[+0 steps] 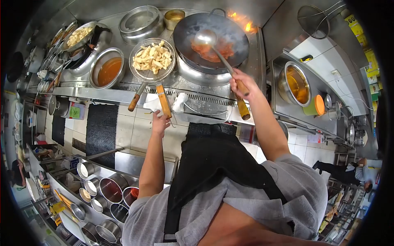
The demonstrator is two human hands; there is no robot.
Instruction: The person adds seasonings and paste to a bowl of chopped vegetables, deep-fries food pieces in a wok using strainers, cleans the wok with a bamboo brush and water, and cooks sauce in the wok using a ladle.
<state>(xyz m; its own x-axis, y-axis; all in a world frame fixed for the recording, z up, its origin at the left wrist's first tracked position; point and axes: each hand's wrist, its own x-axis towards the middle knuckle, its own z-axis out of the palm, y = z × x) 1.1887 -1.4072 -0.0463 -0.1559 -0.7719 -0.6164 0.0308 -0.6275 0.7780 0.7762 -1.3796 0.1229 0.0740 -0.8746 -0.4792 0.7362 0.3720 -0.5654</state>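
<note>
My right hand (243,85) is wrapped round the wooden handle of a metal ladle (206,38). The ladle's bowl is over red sauce (217,51) inside a steaming black wok (238,37). At the wooden handle (163,102) of a wire strainer is my left hand (160,122), its fingers partly curled; whether they grip the handle is unclear. Pale fried pieces (152,58) fill the strainer, which rests on the steel counter left of the wok. Another wooden-handled tool (134,102) lies beside it.
Flames (242,21) rise behind the wok. A bowl of brown sauce (109,70) stands to the left, a pot of yellowish liquid (297,84) to the right. Several sauce pots (113,188) are at lower left. Another person (349,172) is at far right.
</note>
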